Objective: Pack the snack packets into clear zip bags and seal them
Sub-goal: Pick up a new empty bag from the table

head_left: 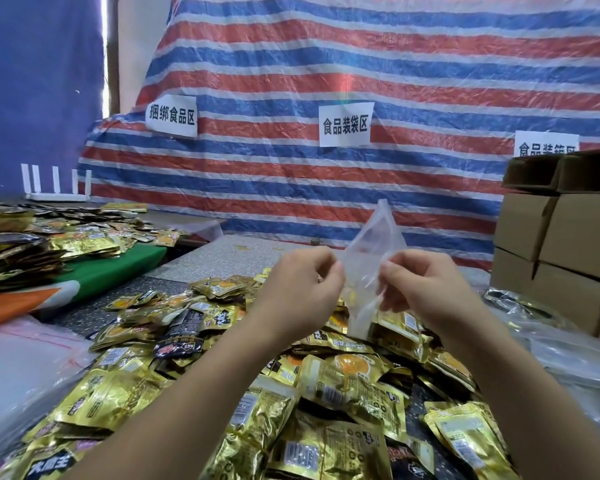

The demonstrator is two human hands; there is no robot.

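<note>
A clear zip bag (374, 244) is held up in the air above the table, its far end pointing upward and its lower end hanging toward the pile. My left hand (302, 289) pinches its left edge and my right hand (426, 289) pinches its right edge, fingers curled on the plastic. The bag looks see-through and I cannot tell whether anything is inside. Below both forearms lies a heap of gold snack packets (343, 382), with a few black packets (181, 337) mixed in.
A second heap of gold packets (49, 237) sits on a green board at the left. Clear bags (25, 355) lie stacked at the near left, more plastic (568, 348) at the right. Cardboard boxes (561, 244) stand at the right. A striped tarp (326, 81) hangs behind.
</note>
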